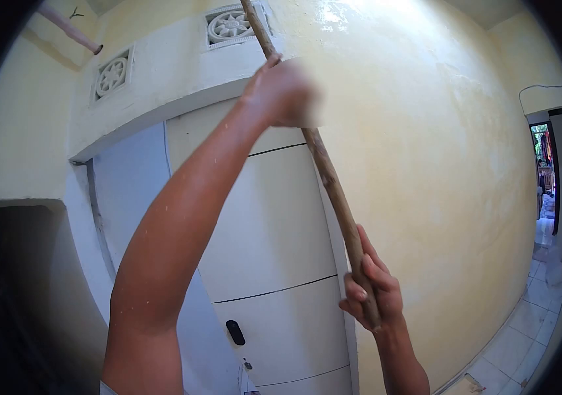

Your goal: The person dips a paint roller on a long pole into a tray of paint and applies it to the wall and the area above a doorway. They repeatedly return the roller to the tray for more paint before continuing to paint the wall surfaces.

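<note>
A long brown wooden pole (333,191) runs at a slant from the top edge down to the lower right of centre. High on it, my left hand (283,92) is closed round the wood, its outer side blurred. My right hand (374,286) wraps round the pole close to its lower end, fingers curled over the front. The pole's upper end is out of the frame.
Behind stands a white door (268,250) with a black handle plate (235,332). Decorative vents (230,26) sit above it. A yellow wall (426,164) fills the right side, beside a tiled passage (518,336). At the upper left a pipe (70,27) juts out.
</note>
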The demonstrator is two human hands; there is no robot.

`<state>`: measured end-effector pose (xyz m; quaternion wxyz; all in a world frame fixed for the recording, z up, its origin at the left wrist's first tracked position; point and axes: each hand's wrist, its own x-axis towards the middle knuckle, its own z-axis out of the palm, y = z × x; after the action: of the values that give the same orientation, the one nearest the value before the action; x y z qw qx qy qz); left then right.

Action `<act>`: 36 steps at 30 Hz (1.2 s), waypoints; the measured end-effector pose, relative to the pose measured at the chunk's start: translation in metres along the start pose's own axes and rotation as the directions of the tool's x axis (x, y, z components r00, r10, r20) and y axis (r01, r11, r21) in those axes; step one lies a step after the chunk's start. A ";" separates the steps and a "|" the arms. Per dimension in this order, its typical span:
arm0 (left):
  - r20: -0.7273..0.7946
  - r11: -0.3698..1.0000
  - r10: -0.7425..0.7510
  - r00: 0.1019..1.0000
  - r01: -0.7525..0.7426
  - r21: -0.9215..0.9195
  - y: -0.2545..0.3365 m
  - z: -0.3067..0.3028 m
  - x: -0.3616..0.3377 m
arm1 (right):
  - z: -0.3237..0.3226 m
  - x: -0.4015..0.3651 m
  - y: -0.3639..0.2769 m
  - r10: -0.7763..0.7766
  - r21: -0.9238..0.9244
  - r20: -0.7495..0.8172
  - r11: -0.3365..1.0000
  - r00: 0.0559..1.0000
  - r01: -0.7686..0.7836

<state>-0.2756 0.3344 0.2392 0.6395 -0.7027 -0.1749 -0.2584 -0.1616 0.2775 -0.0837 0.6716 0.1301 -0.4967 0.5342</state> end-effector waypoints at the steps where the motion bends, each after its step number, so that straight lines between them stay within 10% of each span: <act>1: -0.001 1.000 0.002 1.000 -0.002 -0.001 0.011 -0.001 -0.003 | -0.003 -0.012 -0.003 -0.002 0.000 -0.001 1.000 1.000 0.002; 18: -0.276 0.851 0.236 0.932 -0.335 -0.405 0.215 0.001 -0.133 | -0.115 -0.286 0.072 0.149 0.017 -0.289 0.988 0.946 -0.151; 36: -0.313 0.820 0.272 0.910 -0.389 -0.420 0.261 -0.014 -0.180 | -0.138 -0.372 0.111 0.212 0.157 -0.318 0.973 0.924 -0.170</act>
<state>-0.2720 0.3046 -0.0773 0.4999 -0.8204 0.0971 -0.2600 -0.1593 0.1998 -0.4881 0.6809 0.0311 -0.3515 0.6418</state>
